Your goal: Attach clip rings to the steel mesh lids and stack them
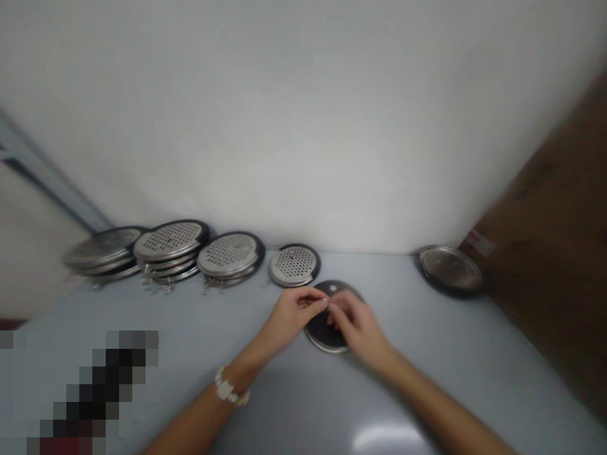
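Observation:
My left hand (300, 311) and my right hand (353, 319) meet fingertip to fingertip above a dark round disc (327, 338) with a metal rim. Both are closed in a pinch, thumb against fingers. Whatever they may have between the tips is too small and blurred to name. The disc lies on the table under my hands, which cover its middle; a pale round spot shows near its far edge. Just beyond my left hand is a round perforated metal plate (294, 265) with a black edge.
Stacks of similar perforated plates stand along the wall: one (230, 256) left of centre, a taller one (171, 243), another (107, 249) at far left. Small metal pieces (161, 284) lie before them. A round plate (450, 268) sits far right, near brown cardboard (559, 221).

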Action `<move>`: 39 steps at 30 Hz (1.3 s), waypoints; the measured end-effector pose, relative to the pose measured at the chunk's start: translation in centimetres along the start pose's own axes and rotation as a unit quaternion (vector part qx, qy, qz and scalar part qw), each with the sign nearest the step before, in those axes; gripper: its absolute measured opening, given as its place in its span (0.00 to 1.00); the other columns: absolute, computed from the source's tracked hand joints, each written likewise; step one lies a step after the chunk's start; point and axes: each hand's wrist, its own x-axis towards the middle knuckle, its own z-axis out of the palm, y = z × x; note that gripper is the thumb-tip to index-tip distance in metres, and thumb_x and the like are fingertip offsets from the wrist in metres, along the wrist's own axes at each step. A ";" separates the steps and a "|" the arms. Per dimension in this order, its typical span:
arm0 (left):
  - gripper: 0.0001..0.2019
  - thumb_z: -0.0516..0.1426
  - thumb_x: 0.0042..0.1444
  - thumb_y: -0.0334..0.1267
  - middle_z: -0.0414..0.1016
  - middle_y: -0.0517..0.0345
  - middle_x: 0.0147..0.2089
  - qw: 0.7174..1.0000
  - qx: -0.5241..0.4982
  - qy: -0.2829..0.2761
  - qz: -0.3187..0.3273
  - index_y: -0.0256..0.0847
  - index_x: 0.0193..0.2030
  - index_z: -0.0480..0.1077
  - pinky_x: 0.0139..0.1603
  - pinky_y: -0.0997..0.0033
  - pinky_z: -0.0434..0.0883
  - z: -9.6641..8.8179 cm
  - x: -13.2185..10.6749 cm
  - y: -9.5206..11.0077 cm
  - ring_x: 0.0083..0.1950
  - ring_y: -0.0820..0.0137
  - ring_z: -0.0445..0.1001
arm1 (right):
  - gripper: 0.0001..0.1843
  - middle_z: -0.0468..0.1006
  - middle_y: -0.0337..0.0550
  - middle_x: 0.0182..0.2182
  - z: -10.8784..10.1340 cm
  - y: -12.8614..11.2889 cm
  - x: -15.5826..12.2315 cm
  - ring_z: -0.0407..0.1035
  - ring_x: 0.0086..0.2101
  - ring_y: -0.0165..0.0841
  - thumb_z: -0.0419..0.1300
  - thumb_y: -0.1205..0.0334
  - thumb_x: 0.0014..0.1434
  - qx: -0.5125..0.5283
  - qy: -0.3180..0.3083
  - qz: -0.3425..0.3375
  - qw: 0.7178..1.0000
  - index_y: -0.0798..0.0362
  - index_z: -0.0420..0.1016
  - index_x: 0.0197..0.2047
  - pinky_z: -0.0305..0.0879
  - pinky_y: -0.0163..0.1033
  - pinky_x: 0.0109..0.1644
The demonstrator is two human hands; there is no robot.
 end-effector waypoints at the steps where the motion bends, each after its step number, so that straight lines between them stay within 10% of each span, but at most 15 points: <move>1: 0.09 0.65 0.51 0.39 0.82 0.52 0.36 1.000 -0.004 -0.001 -0.003 0.35 0.36 0.77 0.46 0.68 0.75 0.1 -0.1 0.0 0.39 0.66 0.79 | 0.11 0.77 0.41 0.34 0.1 0.1 -0.1 0.71 0.32 0.32 0.56 0.53 0.68 -0.002 0.005 -0.007 1.000 0.52 0.69 0.47 0.67 0.36 0.36; 5: 0.07 0.64 0.52 0.37 0.82 0.51 0.36 1.000 0.004 -0.018 0.001 0.34 0.35 0.77 0.46 0.68 0.75 0.3 -0.3 0.0 0.39 0.66 0.80 | 0.20 0.77 0.46 0.46 0.3 0.2 -0.1 0.72 0.42 0.35 0.64 0.58 0.61 -0.034 0.014 -0.057 0.998 0.51 0.68 0.55 0.68 0.39 0.46; 13: 0.05 0.62 0.56 0.36 0.81 0.55 0.33 0.992 0.116 0.009 0.047 0.36 0.36 0.76 0.41 0.71 0.75 0.6 -1.0 0.3 0.35 0.68 0.79 | 0.08 0.80 0.41 0.31 -2.0 -0.4 0.4 0.71 0.31 0.32 0.60 0.59 0.64 -0.037 -0.029 -0.006 0.999 0.53 0.78 0.38 0.66 0.35 0.35; 30: 0.04 0.60 0.60 0.36 0.77 0.59 0.33 0.925 0.317 -0.207 0.038 0.39 0.35 0.76 0.36 0.74 0.66 0.4 -1.7 1.5 0.35 0.71 0.74 | 0.08 0.73 0.44 0.35 -2.7 0.7 -4.1 0.66 0.37 0.35 0.53 0.70 0.67 -0.171 -0.091 -0.150 0.969 0.52 0.70 0.38 0.62 0.40 0.42; 34: 0.05 0.57 0.63 0.34 0.75 0.58 0.36 0.875 0.420 -0.217 0.106 0.39 0.36 0.73 0.41 0.71 0.67 0.4 -2.1 1.9 0.39 0.68 0.73 | 0.09 0.73 0.46 0.34 -2.8 1.1 -4.2 0.64 0.38 0.37 0.50 0.68 0.69 -0.228 -0.097 -0.184 0.951 0.52 0.71 0.38 0.62 0.44 0.43; 39: 0.08 0.51 0.66 0.30 0.73 0.52 0.42 0.747 0.594 -0.232 0.188 0.40 0.41 0.71 0.45 0.63 0.67 1.4 -2.7 1.7 0.43 0.62 0.70 | 0.10 0.73 0.46 0.35 -3.0 1.1 -4.2 0.64 0.39 0.38 0.50 0.67 0.69 -0.229 -0.088 -0.183 0.952 0.52 0.70 0.39 0.63 0.46 0.46</move>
